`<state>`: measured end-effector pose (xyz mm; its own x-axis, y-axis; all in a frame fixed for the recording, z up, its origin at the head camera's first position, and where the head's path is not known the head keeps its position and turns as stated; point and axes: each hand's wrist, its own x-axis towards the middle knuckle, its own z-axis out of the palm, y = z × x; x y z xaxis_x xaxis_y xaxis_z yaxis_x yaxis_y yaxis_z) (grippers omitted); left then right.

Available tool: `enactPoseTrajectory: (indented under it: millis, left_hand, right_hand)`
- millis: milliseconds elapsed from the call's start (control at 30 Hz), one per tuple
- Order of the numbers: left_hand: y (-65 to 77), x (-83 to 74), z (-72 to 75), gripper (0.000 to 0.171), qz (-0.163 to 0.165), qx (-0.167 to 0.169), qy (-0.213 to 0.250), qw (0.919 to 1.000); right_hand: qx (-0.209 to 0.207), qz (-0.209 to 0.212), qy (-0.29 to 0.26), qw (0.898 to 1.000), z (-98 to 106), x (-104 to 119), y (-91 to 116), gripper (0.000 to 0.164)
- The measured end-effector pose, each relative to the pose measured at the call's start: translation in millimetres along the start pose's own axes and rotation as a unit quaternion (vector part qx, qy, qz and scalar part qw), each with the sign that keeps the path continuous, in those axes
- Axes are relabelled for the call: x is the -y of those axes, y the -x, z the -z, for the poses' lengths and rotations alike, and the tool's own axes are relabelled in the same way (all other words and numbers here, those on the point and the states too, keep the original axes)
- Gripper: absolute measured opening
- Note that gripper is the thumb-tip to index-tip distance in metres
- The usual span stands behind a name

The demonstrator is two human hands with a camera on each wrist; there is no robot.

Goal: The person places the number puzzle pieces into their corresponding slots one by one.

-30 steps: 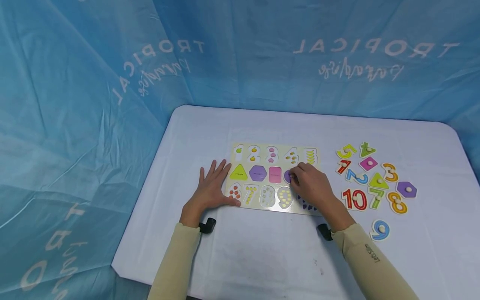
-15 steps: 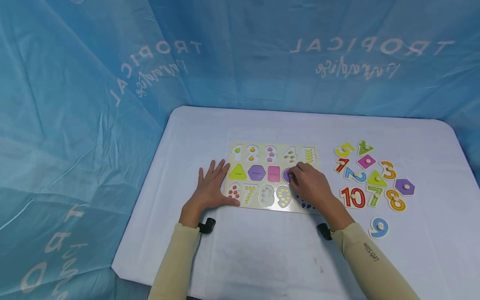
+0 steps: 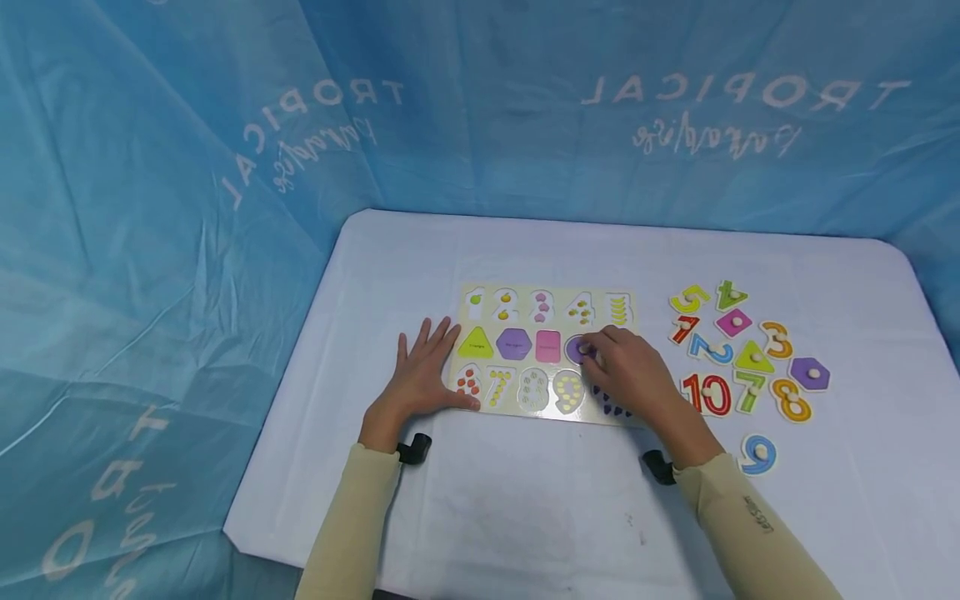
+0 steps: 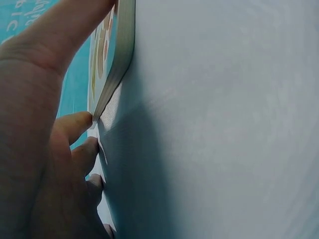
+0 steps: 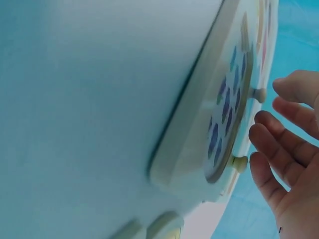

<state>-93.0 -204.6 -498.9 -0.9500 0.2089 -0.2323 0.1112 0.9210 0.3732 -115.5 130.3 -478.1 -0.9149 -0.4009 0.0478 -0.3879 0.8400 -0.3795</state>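
The puzzle board [image 3: 523, 307] lies flat in the middle part of the table [image 3: 525, 500]. The left hand [image 3: 422, 377], fingers spread, rests at the board's left edge, its thumb on the corner nearest the table's near edge. The right hand [image 3: 632, 371] is over the board's right part, fingers loosely bent and just apart from the knob of the purple circle [image 3: 574, 350], which sits in the middle row. Toward the table's right edge lie loose pieces, including a red ten [image 3: 717, 396] and a purple hexagon [image 3: 814, 368].
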Motion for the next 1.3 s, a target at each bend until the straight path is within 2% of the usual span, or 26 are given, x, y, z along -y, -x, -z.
enactPoseTrajectory:
  millis: [233,500,700,833,1067,1300]
  left_hand:
    - [-2.2,0.2,0.5,0.129,0.000,-0.002,0.011,0.9999]
    - [-4.2,-0.5,1.7,0.129,-0.006,0.003,0.013,0.9999]
    - [-4.2,-0.6,5.3,0.129,-0.001,0.009,0.005,0.9999]
    - [-5.1,-0.6,6.4,0.129,-0.009,0.003,0.003,0.9999]
    - [-2.1,0.2,4.2,0.131,-0.007,0.011,0.010,0.9999]
    - [-1.2,-0.9,6.8,0.129,-0.009,0.002,0.011,0.9999]
  right_hand:
    - [0.016,-0.028,-0.002,0.999,10,-8,9,0.034]
    - [0.009,-0.045,-0.002,0.999,17,-16,26,0.036]
    - [0.016,-0.047,-0.002,0.999,22,-18,33,0.036]
    - [0.014,-0.049,0.006,0.999,23,-21,40,0.036]
    - [0.007,-0.033,0.015,0.999,27,-25,56,0.034]
    - [0.005,-0.048,0.023,0.999,32,-22,67,0.032]
